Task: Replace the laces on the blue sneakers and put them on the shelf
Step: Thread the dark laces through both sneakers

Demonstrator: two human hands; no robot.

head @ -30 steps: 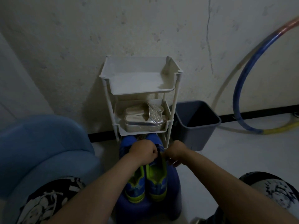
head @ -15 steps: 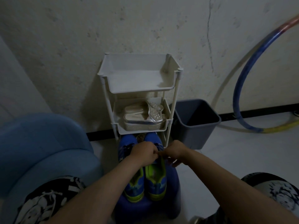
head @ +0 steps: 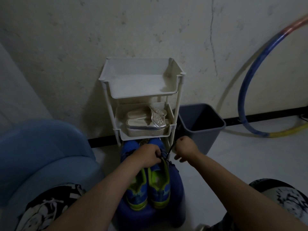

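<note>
Dark lace (head: 170, 151) runs taut between both hands at lower centre; the left hand (head: 146, 155) is pinched on it at the right sneaker's (head: 159, 185) eyelets, the right hand (head: 185, 147) closed on its free end, drawn up and right. Pull steadily along the eyelet line, I'd say, pressing the shoe down on the stool (head: 175, 212); both sneakers sit there, below the shelf (head: 173, 130), whose top tier is bare.
</note>
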